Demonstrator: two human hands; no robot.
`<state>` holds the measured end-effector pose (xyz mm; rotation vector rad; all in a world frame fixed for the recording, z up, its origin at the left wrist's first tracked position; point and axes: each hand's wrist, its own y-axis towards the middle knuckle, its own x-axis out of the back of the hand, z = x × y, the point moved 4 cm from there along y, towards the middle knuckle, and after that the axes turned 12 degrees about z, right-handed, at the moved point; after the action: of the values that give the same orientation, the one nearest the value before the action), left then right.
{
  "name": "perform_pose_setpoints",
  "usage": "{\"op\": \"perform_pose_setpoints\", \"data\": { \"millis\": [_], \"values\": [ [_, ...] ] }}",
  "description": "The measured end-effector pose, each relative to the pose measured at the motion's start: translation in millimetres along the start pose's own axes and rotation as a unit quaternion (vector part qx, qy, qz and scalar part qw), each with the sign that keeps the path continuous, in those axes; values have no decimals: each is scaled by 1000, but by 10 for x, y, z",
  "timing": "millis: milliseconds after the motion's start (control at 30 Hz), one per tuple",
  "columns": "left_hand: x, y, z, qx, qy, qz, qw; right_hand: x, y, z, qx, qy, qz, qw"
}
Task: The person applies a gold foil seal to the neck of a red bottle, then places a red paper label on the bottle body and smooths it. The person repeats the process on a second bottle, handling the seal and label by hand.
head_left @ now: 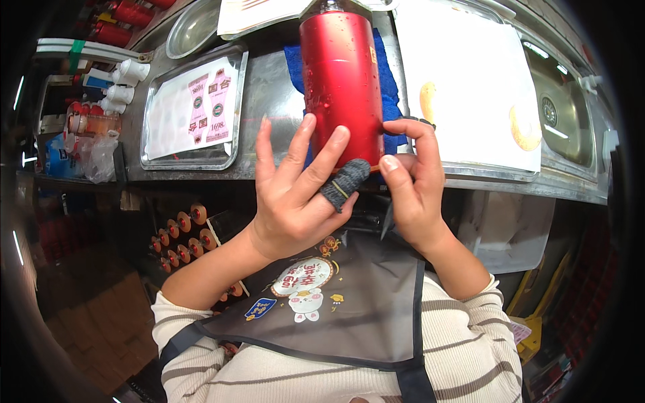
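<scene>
A glossy red bottle (341, 74) with water drops on it lies on a blue cloth (388, 70), neck pointing away and base toward me. My left hand (295, 195) has its fingers spread, some of them against the bottle's lower left side. A grey knitted cover (348, 185) wraps one of its digits, close to the base. On the other side, my right hand (420, 188) is bent, with index finger and thumb at the bottle's lower right edge. Below that thumb a thin dark pointed tool (388, 220) sticks out, perhaps a small blade; its grip is mostly hidden.
A metal tray (149, 127) with printed sheets lies left on the steel counter, near white cups (131, 72) and a metal bowl (191, 28). A white board (470, 74) lies right, before a sink (557, 111). Rows of small bottles (181, 235) stand below the counter.
</scene>
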<state>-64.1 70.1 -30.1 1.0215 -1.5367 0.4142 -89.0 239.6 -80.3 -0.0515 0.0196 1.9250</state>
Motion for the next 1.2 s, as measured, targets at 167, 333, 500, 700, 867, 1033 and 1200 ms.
{"op": "perform_pose_setpoints", "data": {
  "millis": [167,333,500,700,867,1033,1200],
  "values": [
    [14,215,-171,6,18,28,999,129,-53,94,8,47,-11,999],
    [-46,40,-169,19,-47,2,999,268,-212,133,55,-90,-56,993],
    [-53,-72,139,66,-92,-34,993,-165,-300,398,280,-303,89,907],
    [-197,331,36,9,-5,-32,999,-150,-326,281,179,-278,30,943],
    [-268,178,111,59,-53,-75,994,-39,-431,68,2,-177,0,984],
    [-476,-158,302,152,-197,-25,968,-67,-461,58,6,-183,10,983],
    [-462,-184,399,109,-169,-28,979,-84,-418,76,-8,-223,6,975]
  ]
}}
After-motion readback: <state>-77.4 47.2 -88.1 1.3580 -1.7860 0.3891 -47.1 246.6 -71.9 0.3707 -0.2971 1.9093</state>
